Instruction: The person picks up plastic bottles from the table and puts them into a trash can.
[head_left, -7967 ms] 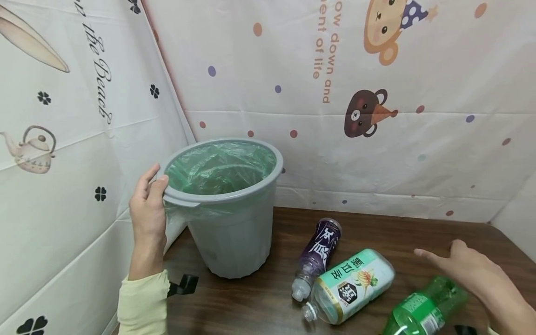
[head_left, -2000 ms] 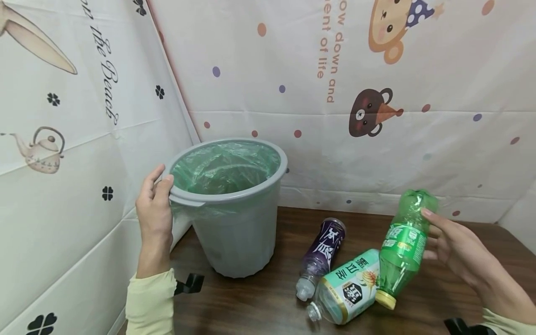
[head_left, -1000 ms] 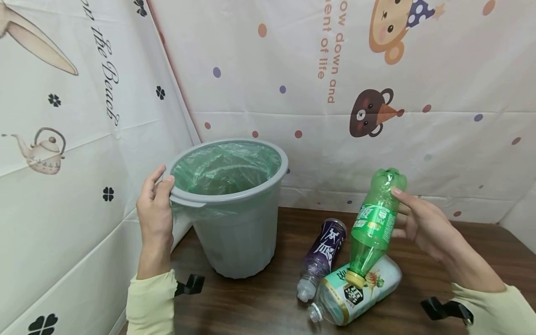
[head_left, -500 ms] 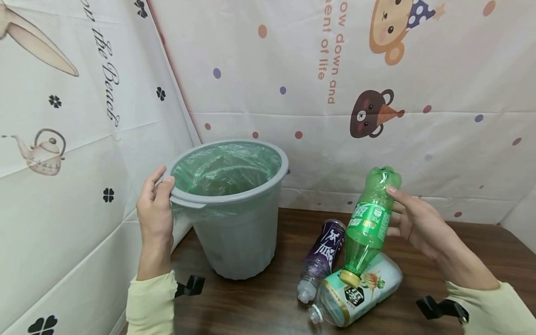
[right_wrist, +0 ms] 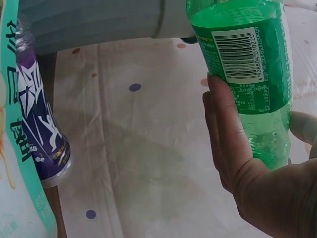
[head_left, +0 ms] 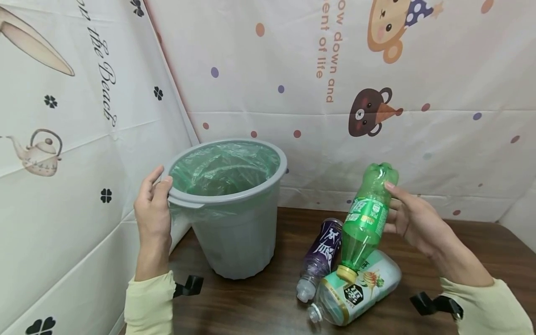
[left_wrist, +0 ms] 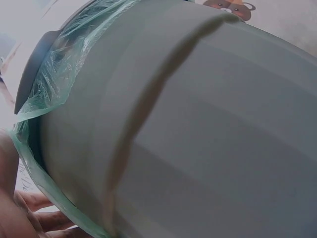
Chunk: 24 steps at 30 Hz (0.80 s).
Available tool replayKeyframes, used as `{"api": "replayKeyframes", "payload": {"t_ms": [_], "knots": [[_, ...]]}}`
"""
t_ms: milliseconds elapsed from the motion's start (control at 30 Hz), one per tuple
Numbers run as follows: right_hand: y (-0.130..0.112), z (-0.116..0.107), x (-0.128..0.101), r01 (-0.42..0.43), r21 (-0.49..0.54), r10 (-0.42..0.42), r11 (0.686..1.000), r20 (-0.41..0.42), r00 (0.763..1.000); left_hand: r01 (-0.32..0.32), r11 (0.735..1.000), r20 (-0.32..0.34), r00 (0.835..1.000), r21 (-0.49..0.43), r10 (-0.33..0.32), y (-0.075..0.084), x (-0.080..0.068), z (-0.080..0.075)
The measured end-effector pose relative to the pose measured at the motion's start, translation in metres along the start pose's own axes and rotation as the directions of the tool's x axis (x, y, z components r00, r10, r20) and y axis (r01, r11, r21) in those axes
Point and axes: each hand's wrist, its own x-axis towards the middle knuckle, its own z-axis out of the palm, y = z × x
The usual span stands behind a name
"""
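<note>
While a bottle with mint-coloured label (head_left: 370,291) lies nearest on the brown table (head_left: 243,307), and a purple bottle (head_left: 321,251) lies just beside it, the right hand (head_left: 420,226) is clamped on the green bottle (head_left: 365,216), tilted above the mint one with its yellow cap (head_left: 347,274) downward. Well apart from this hand, the left hand (head_left: 154,209) grips the rim of the grey bin (head_left: 238,242), lined with a green bag (head_left: 226,174), and behind the bin hangs a pale cloth (head_left: 251,79) with coloured dots
</note>
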Motion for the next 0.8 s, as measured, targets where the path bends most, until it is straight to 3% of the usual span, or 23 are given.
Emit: {"api": "replayKeyframes", "payload": {"t_ms": [800], "knots": [[-0.020, 0.009, 0.015, 0.008, -0.051, -0.008, 0.999, -0.006, 1.000, 0.005, 1.000, 0.000, 1.000, -0.004, -0.005, -0.001, 0.000, 0.000]]}}
